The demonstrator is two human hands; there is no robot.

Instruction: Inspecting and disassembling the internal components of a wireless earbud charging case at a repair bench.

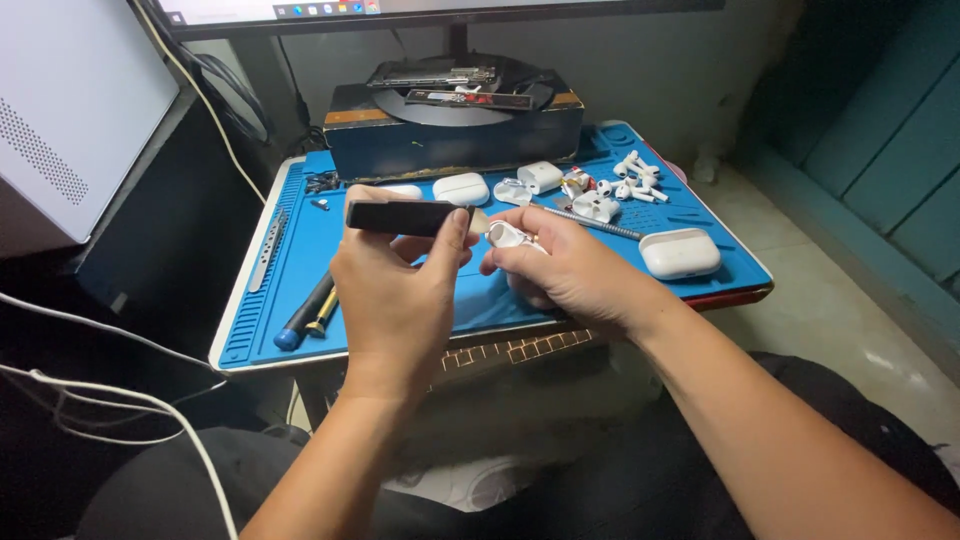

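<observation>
My left hand point(395, 290) grips a black-handled tool point(400, 216) held level, with its pale tip pointing right. That tip touches a small white earbud part point(507, 236) pinched in the fingers of my right hand point(565, 270). Both hands hover over the front middle of a blue work mat point(300, 250) on a small table. Most of the white part is hidden by my fingers.
On the mat lie white earbud cases point(679, 252), point(461, 188), point(540, 176), several loose white earbuds point(635, 180), a thin metal rod point(590, 222), a blue-tipped pen tool point(303, 312) and a metal ruler point(268, 250). A dark box point(455, 135) stands behind, with a white computer case point(70, 110) at left.
</observation>
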